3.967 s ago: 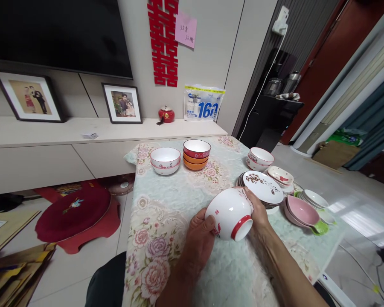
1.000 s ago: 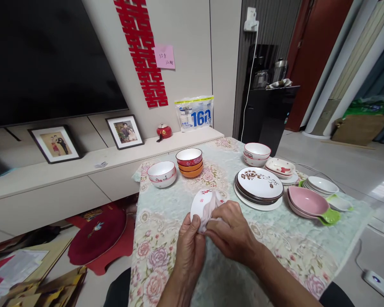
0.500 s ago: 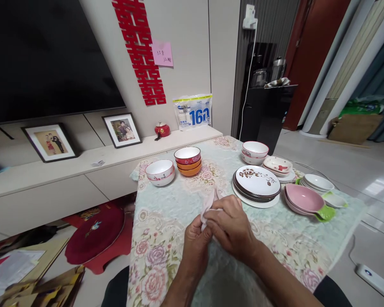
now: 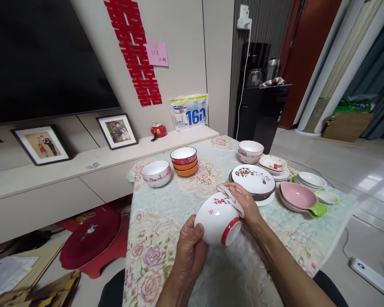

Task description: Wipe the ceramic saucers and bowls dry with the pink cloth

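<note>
My left hand grips the rim side of a white bowl with red blossom print and a red foot ring. The bowl is tilted on its side above the table, its base turned towards me and to the right. My right hand is closed on a pale pinkish cloth, pressed against the bowl's far right side. Some of its fingers are hidden behind the cloth and bowl. Beyond my hands stand a similar white bowl and a stack of red and orange bowls.
Right of my hands are stacked plates, white bowls, pink leaf-shaped dishes and small white dishes. A floral cloth covers the table. A low cabinet runs behind; a red stool stands left.
Earlier both hands were together on the bunched cloth, with no bowl visible in them. Now the bowl is in my left hand, and the cloth is spread against it under my right.
</note>
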Action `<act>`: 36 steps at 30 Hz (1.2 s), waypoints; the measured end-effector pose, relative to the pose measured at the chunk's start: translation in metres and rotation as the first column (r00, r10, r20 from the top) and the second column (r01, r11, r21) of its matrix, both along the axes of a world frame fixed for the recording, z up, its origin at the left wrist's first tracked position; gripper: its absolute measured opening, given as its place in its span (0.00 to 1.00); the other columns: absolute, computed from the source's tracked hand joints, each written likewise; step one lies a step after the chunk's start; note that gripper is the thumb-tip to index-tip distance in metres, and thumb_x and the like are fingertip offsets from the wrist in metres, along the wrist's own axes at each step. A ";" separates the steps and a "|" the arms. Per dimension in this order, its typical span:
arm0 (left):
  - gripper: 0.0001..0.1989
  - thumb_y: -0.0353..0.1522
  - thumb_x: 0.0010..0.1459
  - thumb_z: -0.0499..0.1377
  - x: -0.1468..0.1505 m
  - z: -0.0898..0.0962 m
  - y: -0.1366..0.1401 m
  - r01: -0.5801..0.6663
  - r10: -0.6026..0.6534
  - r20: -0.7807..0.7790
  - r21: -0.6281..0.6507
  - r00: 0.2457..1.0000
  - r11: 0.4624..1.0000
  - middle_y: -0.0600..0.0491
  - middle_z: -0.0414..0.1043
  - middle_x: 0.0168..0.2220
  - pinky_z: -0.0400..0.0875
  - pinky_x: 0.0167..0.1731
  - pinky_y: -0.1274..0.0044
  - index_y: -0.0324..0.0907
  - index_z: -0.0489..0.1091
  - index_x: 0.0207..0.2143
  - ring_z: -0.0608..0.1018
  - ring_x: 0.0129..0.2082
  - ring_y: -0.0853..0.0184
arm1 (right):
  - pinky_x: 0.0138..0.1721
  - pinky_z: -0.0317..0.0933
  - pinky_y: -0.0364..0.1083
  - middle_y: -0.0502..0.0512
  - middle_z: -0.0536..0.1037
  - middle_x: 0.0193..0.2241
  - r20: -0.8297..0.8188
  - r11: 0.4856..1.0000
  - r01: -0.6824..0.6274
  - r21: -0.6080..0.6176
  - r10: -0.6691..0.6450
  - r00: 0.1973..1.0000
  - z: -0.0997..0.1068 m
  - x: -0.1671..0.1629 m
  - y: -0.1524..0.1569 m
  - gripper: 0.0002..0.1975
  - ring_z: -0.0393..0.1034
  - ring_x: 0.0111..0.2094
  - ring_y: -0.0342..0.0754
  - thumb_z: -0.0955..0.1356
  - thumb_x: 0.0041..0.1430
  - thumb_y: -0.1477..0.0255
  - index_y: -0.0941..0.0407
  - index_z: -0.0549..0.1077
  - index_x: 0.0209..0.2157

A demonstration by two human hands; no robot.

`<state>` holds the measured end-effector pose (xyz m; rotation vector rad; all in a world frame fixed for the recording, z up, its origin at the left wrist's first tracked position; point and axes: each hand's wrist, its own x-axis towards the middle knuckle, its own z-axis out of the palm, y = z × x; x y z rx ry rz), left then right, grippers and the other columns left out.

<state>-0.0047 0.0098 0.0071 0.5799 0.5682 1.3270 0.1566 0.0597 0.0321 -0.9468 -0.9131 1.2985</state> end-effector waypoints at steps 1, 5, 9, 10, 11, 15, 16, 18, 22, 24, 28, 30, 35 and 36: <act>0.17 0.38 0.44 0.71 0.000 0.000 0.000 -0.009 0.009 0.021 -0.002 1.000 1.000 0.46 0.80 0.36 0.71 0.43 0.67 0.39 0.77 0.35 0.79 0.39 0.56 | 0.28 0.63 0.44 0.53 0.80 0.30 -0.052 1.000 -0.003 -0.012 0.002 0.999 0.000 -0.001 0.000 0.20 0.72 0.27 0.48 0.73 0.51 0.55 0.55 0.75 0.39; 0.18 0.39 0.46 0.70 -0.003 0.002 0.001 0.040 -0.040 0.031 0.007 0.999 0.999 0.44 0.80 0.39 0.71 0.44 0.67 0.39 0.78 0.39 0.79 0.40 0.56 | 0.29 0.64 0.46 0.54 0.79 0.28 -0.105 1.000 -0.010 -0.024 0.007 0.994 0.002 -0.002 0.000 0.19 0.72 0.27 0.49 0.73 0.51 0.54 0.57 0.76 0.33; 0.18 0.40 0.47 0.70 -0.008 0.003 0.002 0.162 -0.159 -0.062 0.047 0.985 0.986 0.46 0.78 0.31 0.69 0.37 0.72 0.37 0.77 0.36 0.77 0.33 0.60 | 0.26 0.62 0.45 0.52 0.77 0.24 -0.032 1.000 -0.024 -0.003 0.024 0.999 0.007 0.004 -0.003 0.19 0.69 0.24 0.47 0.72 0.52 0.54 0.56 0.75 0.29; 0.16 0.40 0.47 0.69 -0.009 0.002 0.002 0.182 -0.177 -0.093 0.055 0.980 0.982 0.48 0.76 0.30 0.68 0.34 0.74 0.37 0.76 0.34 0.75 0.31 0.63 | 0.25 0.61 0.44 0.51 0.76 0.23 0.001 1.000 -0.024 0.006 0.024 1.000 0.009 0.006 -0.003 0.19 0.68 0.23 0.47 0.72 0.51 0.54 0.56 0.75 0.29; 0.15 0.39 0.48 0.69 -0.010 0.000 0.003 0.201 -0.193 -0.128 0.060 0.973 0.978 0.49 0.76 0.29 0.66 0.32 0.75 0.37 0.76 0.33 0.74 0.29 0.65 | 0.25 0.60 0.44 0.51 0.76 0.23 0.041 1.000 -0.022 0.016 0.022 0.999 0.010 0.008 -0.004 0.18 0.67 0.23 0.46 0.73 0.51 0.54 0.56 0.74 0.29; 0.13 0.37 0.49 0.70 -0.014 -0.005 0.005 0.251 -0.225 -0.255 0.072 0.940 0.965 0.52 0.73 0.28 0.61 0.29 0.78 0.37 0.74 0.32 0.70 0.27 0.70 | 0.24 0.58 0.43 0.51 0.76 0.23 0.199 0.997 -0.017 0.073 0.002 0.980 0.011 0.011 -0.005 0.18 0.66 0.23 0.45 0.72 0.53 0.55 0.57 0.75 0.29; 0.13 0.36 0.48 0.70 -0.015 -0.005 0.005 0.250 -0.223 -0.262 0.075 0.939 0.965 0.52 0.73 0.27 0.60 0.29 0.79 0.37 0.73 0.31 0.70 0.27 0.70 | 0.25 0.58 0.43 0.51 0.76 0.23 0.243 0.994 -0.007 0.105 -0.019 0.970 0.011 0.012 -0.005 0.18 0.67 0.23 0.45 0.71 0.54 0.55 0.57 0.75 0.30; 0.13 0.36 0.47 0.70 -0.015 -0.005 0.004 0.227 -0.202 -0.247 0.076 0.948 0.971 0.53 0.71 0.26 0.59 0.28 0.79 0.38 0.72 0.29 0.69 0.26 0.70 | 0.27 0.60 0.44 0.52 0.77 0.25 0.355 0.981 0.021 0.192 -0.090 0.931 0.010 0.011 -0.006 0.16 0.69 0.26 0.47 0.69 0.58 0.56 0.57 0.76 0.32; 0.13 0.35 0.46 0.71 -0.013 -0.002 0.003 0.143 -0.115 -0.256 0.093 0.960 0.985 0.56 0.67 0.22 0.57 0.25 0.80 0.38 0.71 0.27 0.65 0.23 0.72 | 0.38 0.65 0.47 0.55 0.80 0.33 0.565 0.895 0.047 0.443 -0.319 0.761 0.010 0.002 -0.013 0.13 0.73 0.35 0.50 0.64 0.65 0.63 0.56 0.77 0.37; 0.13 0.35 0.47 0.70 -0.012 -0.004 0.004 0.120 -0.084 -0.289 0.110 0.954 0.987 0.57 0.66 0.22 0.57 0.26 0.80 0.37 0.72 0.27 0.65 0.23 0.73 | 0.43 0.66 0.49 0.56 0.80 0.38 0.603 0.813 -0.011 0.582 -0.422 0.678 0.012 -0.008 -0.020 0.11 0.74 0.40 0.51 0.63 0.66 0.68 0.55 0.76 0.41; 0.11 0.34 0.48 0.70 -0.012 -0.011 0.007 0.067 -0.011 -0.351 0.148 0.936 0.987 0.57 0.68 0.24 0.59 0.27 0.80 0.38 0.73 0.30 0.65 0.25 0.73 | 0.54 0.61 0.54 0.59 0.79 0.42 0.640 0.639 -0.233 0.733 -0.533 0.553 0.019 -0.031 -0.035 0.11 0.72 0.47 0.52 0.63 0.64 0.75 0.56 0.73 0.45; 0.12 0.33 0.47 0.70 -0.012 -0.015 0.008 0.034 0.034 -0.379 0.174 0.925 0.984 0.56 0.70 0.26 0.61 0.30 0.80 0.38 0.75 0.34 0.66 0.26 0.72 | 0.58 0.58 0.57 0.59 0.79 0.42 0.671 0.598 -0.336 0.728 -0.522 0.526 0.021 -0.035 -0.037 0.10 0.71 0.47 0.53 0.63 0.64 0.76 0.57 0.73 0.45; 0.12 0.35 0.47 0.70 -0.010 -0.012 0.004 0.107 -0.070 -0.287 0.117 0.955 0.987 0.56 0.69 0.24 0.60 0.26 0.80 0.37 0.73 0.29 0.66 0.24 0.72 | 0.48 0.64 0.51 0.56 0.80 0.40 0.614 0.780 -0.183 0.599 -0.300 0.730 0.015 -0.011 -0.022 0.11 0.73 0.42 0.51 0.63 0.65 0.70 0.55 0.76 0.43; 0.12 0.35 0.46 0.71 -0.009 -0.009 0.002 0.100 -0.073 -0.249 0.101 0.966 0.990 0.56 0.69 0.23 0.61 0.26 0.80 0.37 0.73 0.28 0.67 0.24 0.72 | 0.42 0.66 0.49 0.55 0.80 0.37 0.570 0.861 -0.096 0.500 -0.244 0.785 0.012 -0.005 -0.017 0.11 0.74 0.39 0.51 0.63 0.65 0.67 0.55 0.76 0.42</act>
